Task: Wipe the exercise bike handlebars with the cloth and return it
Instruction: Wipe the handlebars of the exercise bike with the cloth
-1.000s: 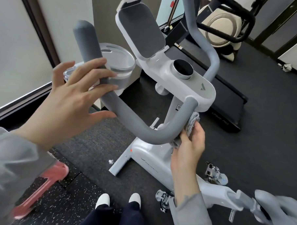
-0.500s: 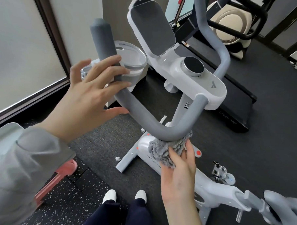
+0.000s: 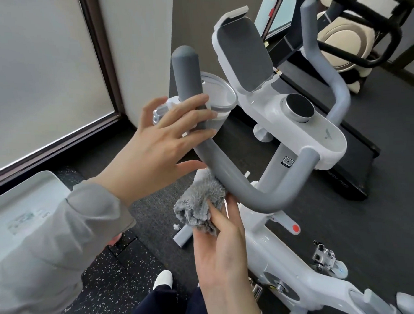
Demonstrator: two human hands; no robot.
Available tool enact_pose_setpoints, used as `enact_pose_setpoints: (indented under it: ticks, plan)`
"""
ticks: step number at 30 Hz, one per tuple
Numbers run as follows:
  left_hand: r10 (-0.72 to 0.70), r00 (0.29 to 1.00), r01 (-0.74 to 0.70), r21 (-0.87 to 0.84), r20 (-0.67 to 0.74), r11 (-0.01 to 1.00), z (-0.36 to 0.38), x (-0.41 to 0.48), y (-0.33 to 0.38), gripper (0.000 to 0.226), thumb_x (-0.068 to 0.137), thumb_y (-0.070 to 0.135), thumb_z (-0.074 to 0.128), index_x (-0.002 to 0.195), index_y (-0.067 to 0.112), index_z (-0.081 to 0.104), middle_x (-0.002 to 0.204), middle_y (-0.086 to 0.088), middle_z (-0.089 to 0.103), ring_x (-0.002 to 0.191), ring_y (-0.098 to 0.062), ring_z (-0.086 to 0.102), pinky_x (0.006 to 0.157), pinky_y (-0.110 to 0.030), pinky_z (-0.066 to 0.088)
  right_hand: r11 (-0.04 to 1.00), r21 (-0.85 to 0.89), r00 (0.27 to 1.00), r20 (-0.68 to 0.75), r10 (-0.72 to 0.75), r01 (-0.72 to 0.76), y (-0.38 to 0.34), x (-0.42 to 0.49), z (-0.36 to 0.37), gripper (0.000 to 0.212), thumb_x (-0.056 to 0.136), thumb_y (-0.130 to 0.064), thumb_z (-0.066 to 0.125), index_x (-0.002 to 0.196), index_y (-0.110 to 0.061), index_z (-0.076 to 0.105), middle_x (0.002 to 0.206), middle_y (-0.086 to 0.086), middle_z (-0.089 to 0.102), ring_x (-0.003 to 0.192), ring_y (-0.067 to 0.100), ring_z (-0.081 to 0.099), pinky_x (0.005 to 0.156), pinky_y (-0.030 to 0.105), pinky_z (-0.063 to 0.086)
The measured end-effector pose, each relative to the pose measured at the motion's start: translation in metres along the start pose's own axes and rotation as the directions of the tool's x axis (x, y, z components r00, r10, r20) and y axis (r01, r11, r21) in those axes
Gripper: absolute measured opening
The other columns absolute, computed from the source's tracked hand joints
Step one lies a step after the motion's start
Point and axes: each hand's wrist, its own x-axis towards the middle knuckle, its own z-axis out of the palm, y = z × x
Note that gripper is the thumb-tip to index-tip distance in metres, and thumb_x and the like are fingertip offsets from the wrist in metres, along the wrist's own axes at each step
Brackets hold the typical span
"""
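The white exercise bike has grey padded handlebars; the left handlebar curves up from the console to a rounded tip. My left hand rests on its upright part, fingers spread across the front and thumb below. My right hand holds a fluffy grey cloth pressed against the underside of the bar's lower bend. The right handlebar rises behind the console, untouched.
A white machine with a round clear lid stands behind the left bar. A black treadmill lies to the right, a dark exercise frame beyond it. A white appliance sits at left. A bike pedal juts out lower right.
My right hand has slid the cloth leftward along the underside of the bar, from near the console joint to the lower bend below my left hand. The left hand stays on the bar.
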Motion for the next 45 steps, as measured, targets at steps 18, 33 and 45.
enact_pose_setpoints:
  ticks: [18, 33, 45]
  plan:
    - [0.038, 0.997, -0.049, -0.165, -0.07, 0.985, -0.005, 0.0, -0.011, 0.028, 0.088, 0.007, 0.057, 0.113, 0.018, 0.065, 0.141, 0.003, 0.05, 0.139, -0.016, 0.034, 0.102, -0.051, 0.033, 0.988, 0.068, 0.99, -0.022, 0.139, -0.137, -0.017, 0.006, 0.007, 0.059, 0.059, -0.004, 0.063, 0.117, 0.006, 0.061, 0.103, 0.013, 0.074, 0.088, 0.017, 0.073, 0.072, 0.024, 0.06]
    - [0.017, 0.998, -0.025, -0.14, -0.057, 0.99, -0.007, -0.002, 0.006, 0.029, 0.082, 0.01, 0.062, 0.11, 0.016, 0.068, 0.132, -0.003, 0.058, 0.135, -0.024, 0.039, 0.104, -0.053, 0.032, 0.914, -0.284, 0.906, -0.227, -0.357, 0.289, -0.07, -0.015, -0.078, 0.04, 0.081, 0.009, 0.057, 0.11, -0.016, 0.067, 0.105, -0.002, 0.076, 0.098, 0.01, 0.07, 0.067, 0.018, 0.057]
    - [0.154, 0.987, -0.135, -0.281, 0.045, 0.95, 0.005, -0.009, 0.086, 0.031, 0.09, 0.034, 0.053, 0.117, 0.02, 0.063, 0.127, 0.003, 0.06, 0.126, -0.017, 0.05, 0.106, -0.042, 0.031, 0.291, -0.852, 0.649, 0.073, -0.757, 0.435, -0.122, -0.059, -0.116, 0.056, 0.085, 0.008, 0.056, 0.114, -0.039, 0.059, 0.121, -0.012, 0.064, 0.116, 0.004, 0.058, 0.101, 0.03, 0.047]
